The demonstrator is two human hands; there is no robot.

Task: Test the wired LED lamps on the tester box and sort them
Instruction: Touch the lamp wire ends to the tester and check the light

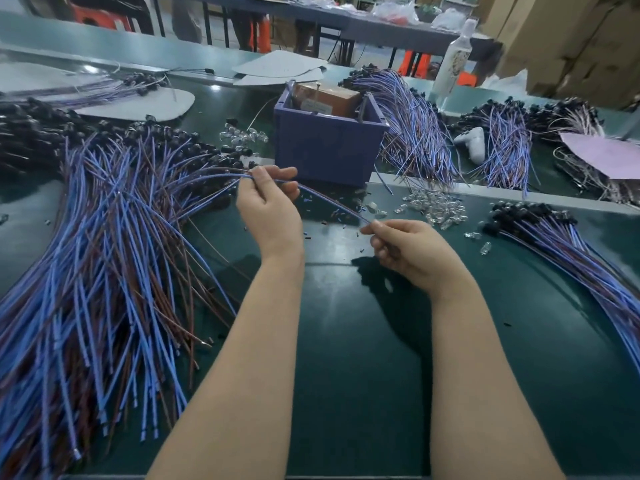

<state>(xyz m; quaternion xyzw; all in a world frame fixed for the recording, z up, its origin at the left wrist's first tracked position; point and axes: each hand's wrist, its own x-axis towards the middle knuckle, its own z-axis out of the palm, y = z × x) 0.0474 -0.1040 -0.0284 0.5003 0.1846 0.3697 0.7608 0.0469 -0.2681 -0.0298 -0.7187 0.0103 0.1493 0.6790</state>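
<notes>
The right hand (pixel 412 251), fingers curled, is pinching one end of a blue-and-brown lamp lead (pixel 329 201) just above the green surface (pixel 346 341). The left hand (pixel 270 206) is gripping it farther along, beside the big lead pile (pixel 104 254). The purple tester box (pixel 325 147) is sitting just beyond.

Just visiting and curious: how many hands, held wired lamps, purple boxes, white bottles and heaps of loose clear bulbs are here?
Hands: 2, left hand, right hand
Held wired lamp: 1
Purple tester box: 1
White bottle: 1
Clear bulb heaps: 2, far heap, near heap
Total: 7
</notes>
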